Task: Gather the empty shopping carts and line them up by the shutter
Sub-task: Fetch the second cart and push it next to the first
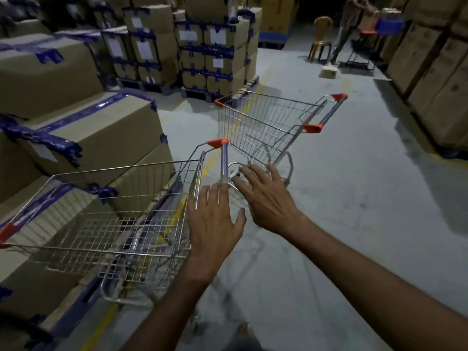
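Left hand (214, 224): fingers spread, holding nothing, fingertips at handle (223, 163)
Right hand (267, 198): spread wide, empty
Near cart (114, 231): left, beside taped boxes (96, 130)
Far cart (266, 120): ahead, empty

The near cart (114, 224) loses its front corner to the left edge, and its wheels are a blur under the basket. The lower end of its handle (224, 160) is hidden behind the left hand (212, 224); whether the fingers touch it cannot be told. Just beyond the near cart, the right hand (268, 198) covers the base of the far cart (253, 127). Far beyond, a standing person (350, 13) is cut off by the top edge, and the box labels (144, 49) are too small to read.
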